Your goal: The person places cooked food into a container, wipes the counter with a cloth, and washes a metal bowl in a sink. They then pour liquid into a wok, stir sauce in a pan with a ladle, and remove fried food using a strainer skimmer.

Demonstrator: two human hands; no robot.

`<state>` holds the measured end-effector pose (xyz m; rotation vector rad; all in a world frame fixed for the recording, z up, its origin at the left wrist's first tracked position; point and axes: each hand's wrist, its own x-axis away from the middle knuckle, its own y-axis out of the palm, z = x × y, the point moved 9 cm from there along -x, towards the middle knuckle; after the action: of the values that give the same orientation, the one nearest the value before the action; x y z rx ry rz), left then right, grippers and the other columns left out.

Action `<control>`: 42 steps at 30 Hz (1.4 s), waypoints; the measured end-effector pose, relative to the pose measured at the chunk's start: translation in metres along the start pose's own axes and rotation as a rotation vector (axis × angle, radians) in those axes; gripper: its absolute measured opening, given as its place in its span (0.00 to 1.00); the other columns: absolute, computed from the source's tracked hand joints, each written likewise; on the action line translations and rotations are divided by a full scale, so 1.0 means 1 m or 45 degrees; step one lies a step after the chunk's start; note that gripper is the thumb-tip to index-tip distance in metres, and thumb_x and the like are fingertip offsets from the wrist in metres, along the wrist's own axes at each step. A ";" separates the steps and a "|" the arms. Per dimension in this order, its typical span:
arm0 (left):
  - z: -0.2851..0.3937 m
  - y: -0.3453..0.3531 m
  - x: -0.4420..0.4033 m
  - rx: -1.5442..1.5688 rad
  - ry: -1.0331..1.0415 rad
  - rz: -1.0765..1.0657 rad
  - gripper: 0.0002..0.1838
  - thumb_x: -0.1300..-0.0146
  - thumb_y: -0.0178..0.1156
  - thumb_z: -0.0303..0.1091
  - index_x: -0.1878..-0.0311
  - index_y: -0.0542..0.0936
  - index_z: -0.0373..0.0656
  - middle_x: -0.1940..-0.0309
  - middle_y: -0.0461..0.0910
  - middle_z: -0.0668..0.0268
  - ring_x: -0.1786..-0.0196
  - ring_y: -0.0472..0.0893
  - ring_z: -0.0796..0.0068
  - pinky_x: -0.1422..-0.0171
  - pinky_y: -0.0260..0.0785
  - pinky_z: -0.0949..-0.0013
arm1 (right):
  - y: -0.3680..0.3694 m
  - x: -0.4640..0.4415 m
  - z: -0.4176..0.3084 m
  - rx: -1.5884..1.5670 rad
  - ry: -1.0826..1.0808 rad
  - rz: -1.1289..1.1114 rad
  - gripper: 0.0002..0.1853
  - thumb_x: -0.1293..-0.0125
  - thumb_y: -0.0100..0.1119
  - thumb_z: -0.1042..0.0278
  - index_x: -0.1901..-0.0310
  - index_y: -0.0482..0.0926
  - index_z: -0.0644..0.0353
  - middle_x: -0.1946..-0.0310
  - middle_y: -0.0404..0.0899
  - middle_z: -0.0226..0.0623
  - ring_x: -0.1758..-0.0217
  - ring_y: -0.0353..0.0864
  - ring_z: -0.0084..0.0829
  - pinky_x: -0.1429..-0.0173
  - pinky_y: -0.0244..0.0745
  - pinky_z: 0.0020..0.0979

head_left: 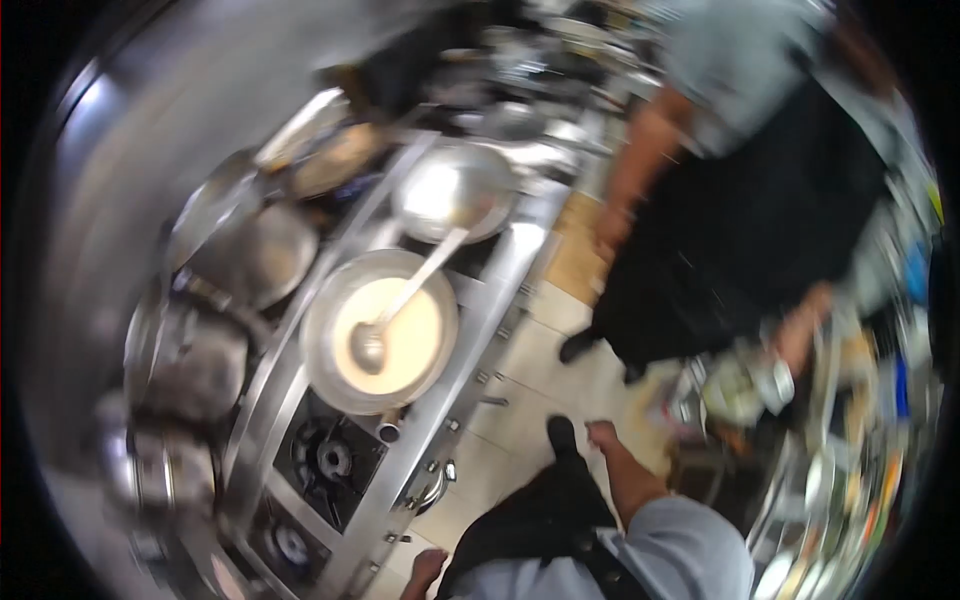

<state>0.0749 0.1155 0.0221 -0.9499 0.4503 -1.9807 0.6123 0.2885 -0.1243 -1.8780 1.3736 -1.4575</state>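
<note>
Near the bottom edge, my left hand (428, 568) hangs beside the stove front, partly cut off by my apron, its fingers not clear. My right hand (601, 434) is held out over the floor, small and blurred; whether its fingers hold anything cannot be made out. On the stove, a wide pan (312, 350) holds a pale cream liquid (415, 345). A metal ladle (368, 345) rests in it, its handle leaning toward a shiny metal bowl or lid (450, 190) behind. Neither hand touches the pan.
A bare burner (333, 458) lies in front of the pan. Several pans (260, 250) line the back shelf. A co-worker in a black apron (740, 230) stands at the right, one hand near a container (735, 390). Utensils crowd the right counter.
</note>
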 end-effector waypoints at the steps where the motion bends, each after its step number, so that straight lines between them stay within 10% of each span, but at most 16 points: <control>1: -0.008 0.007 -0.022 -0.283 0.122 -0.233 0.06 0.45 0.51 0.34 0.68 0.76 0.47 0.70 0.77 0.61 0.61 0.78 0.57 0.59 0.71 0.56 | 0.002 0.034 -0.005 0.296 -0.172 0.365 0.15 0.38 0.44 0.60 0.66 0.81 0.56 0.75 0.80 0.47 0.71 0.80 0.43 0.62 0.74 0.44; 3: 0.007 -0.019 -0.046 -0.149 0.022 -0.109 0.11 0.43 0.56 0.40 0.61 0.80 0.47 0.71 0.79 0.57 0.67 0.79 0.56 0.63 0.70 0.58 | 0.018 0.114 0.017 -0.550 0.571 0.209 0.17 0.38 0.45 0.56 0.70 0.81 0.57 0.75 0.79 0.50 0.69 0.80 0.46 0.62 0.72 0.49; 4: -0.023 -0.005 -0.066 0.089 0.060 -0.141 0.15 0.43 0.59 0.42 0.56 0.80 0.43 0.74 0.81 0.60 0.70 0.80 0.62 0.65 0.69 0.62 | -0.053 0.195 -0.045 -0.621 0.560 0.368 0.18 0.40 0.47 0.55 0.71 0.80 0.61 0.72 0.79 0.53 0.67 0.79 0.50 0.62 0.71 0.50; 5: -0.001 -0.009 -0.065 0.076 0.013 -0.272 0.15 0.42 0.60 0.41 0.56 0.80 0.41 0.74 0.81 0.62 0.69 0.79 0.66 0.64 0.70 0.64 | 0.054 0.150 -0.001 -0.442 0.335 0.700 0.20 0.43 0.49 0.53 0.75 0.79 0.64 0.71 0.79 0.54 0.65 0.79 0.50 0.61 0.72 0.48; 12: 0.131 0.030 -0.041 -0.228 0.355 -0.757 0.15 0.42 0.61 0.37 0.56 0.78 0.35 0.70 0.80 0.66 0.67 0.77 0.77 0.59 0.70 0.74 | 0.090 0.384 -0.133 -1.077 0.597 0.292 0.26 0.41 0.54 0.46 0.51 0.76 0.62 0.53 0.77 0.50 0.46 0.74 0.46 0.44 0.70 0.39; 25: 0.374 0.215 0.250 -0.149 0.797 -1.414 0.18 0.39 0.60 0.35 0.50 0.76 0.33 0.60 0.80 0.63 0.58 0.77 0.80 0.54 0.69 0.75 | 0.173 0.715 -0.169 -1.206 0.557 0.421 0.20 0.39 0.54 0.51 0.59 0.78 0.62 0.62 0.80 0.45 0.56 0.78 0.43 0.51 0.72 0.38; 34: 0.476 0.409 0.477 0.023 1.016 -1.639 0.14 0.37 0.58 0.32 0.53 0.77 0.31 0.64 0.81 0.62 0.63 0.79 0.77 0.56 0.71 0.76 | 0.263 1.040 -0.064 -1.873 1.061 1.459 0.12 0.37 0.54 0.60 0.61 0.78 0.60 0.72 0.80 0.31 0.70 0.78 0.21 0.62 0.73 0.25; 42: 0.529 0.560 0.550 0.228 0.572 -1.562 0.17 0.36 0.52 0.29 0.46 0.69 0.30 0.63 0.78 0.57 0.67 0.81 0.70 0.63 0.74 0.73 | 0.248 1.189 -0.010 -1.844 1.120 1.961 0.13 0.36 0.54 0.64 0.58 0.75 0.67 0.71 0.79 0.34 0.69 0.77 0.22 0.62 0.73 0.23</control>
<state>0.6069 -0.6289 0.2625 -0.6879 -0.1701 -3.2986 0.4634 -0.8439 0.2877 0.3230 3.4391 -0.1633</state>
